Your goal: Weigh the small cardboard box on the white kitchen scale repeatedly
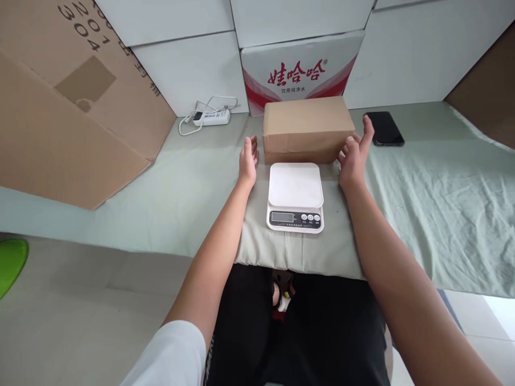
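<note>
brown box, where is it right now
In the head view the brown box lies centre, just behind the white scale, between the open left hand and right hand, before the red-printed carton.

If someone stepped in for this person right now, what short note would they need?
Left hand: open, just left of the brown box, not clearly touching.
Right hand: open, at the box's right end, fingers against or very near it.
Box lies on the cloth behind the white scale, whose pan is bare.
Done: hands flank the box. Left: box is not gripped or lifted.
Black phone lies to the right.
</note>
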A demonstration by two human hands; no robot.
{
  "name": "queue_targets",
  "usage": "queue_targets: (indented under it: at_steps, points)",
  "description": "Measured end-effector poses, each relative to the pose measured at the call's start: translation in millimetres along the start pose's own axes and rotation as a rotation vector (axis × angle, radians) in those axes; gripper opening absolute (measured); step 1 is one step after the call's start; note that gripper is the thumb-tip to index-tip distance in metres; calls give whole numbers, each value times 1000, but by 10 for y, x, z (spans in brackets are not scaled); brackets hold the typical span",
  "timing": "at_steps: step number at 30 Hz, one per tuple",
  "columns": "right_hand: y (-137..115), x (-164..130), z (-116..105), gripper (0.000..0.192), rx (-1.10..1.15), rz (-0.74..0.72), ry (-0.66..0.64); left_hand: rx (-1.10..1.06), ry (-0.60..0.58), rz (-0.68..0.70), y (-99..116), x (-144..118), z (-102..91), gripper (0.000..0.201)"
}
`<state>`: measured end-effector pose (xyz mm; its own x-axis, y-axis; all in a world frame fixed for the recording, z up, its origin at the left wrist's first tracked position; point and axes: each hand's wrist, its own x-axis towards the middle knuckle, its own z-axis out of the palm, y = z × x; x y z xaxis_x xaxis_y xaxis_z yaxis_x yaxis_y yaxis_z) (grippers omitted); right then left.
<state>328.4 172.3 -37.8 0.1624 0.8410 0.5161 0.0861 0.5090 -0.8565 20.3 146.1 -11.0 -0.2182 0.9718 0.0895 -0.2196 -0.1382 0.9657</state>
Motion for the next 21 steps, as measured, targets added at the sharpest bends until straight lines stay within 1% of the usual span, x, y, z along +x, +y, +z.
queue_targets:
  at_steps: [1, 3, 8, 13, 15, 17, 19, 20, 21]
  points:
    - [15, -3, 2, 99, 4, 21, 28, -14, 23, -4, 8, 9, -21, 87]
    - [38, -6, 3, 100, -15, 37, 23, -46, 49, -5, 18, 22, -51, 85]
    - [21, -22, -7, 95, -11, 52, 4, -106, 58, 4, -15, 65, -64, 75]
    - [-3, -1, -9, 87, -67, -22, -65, -73, 5, 58, -54, 102, -115, 83]
    - [35, 51, 2, 82, -43, 22, -25, -46, -19, 66, -43, 93, -138, 85]
    - [84, 109, 12, 76, -7, 106, 41, -16, -39, 66, -19, 71, -135, 85]
    - [114, 146, 8, 77, 8, 150, 76, 11, -50, 69, 12, 41, -102, 83]
    - [116, 151, 0, 80, -1, 140, 63, 24, -52, 73, 28, 25, -78, 82]
    - [108, 147, -11, 84, -32, 103, 19, 38, -54, 80, 43, 8, -51, 81]
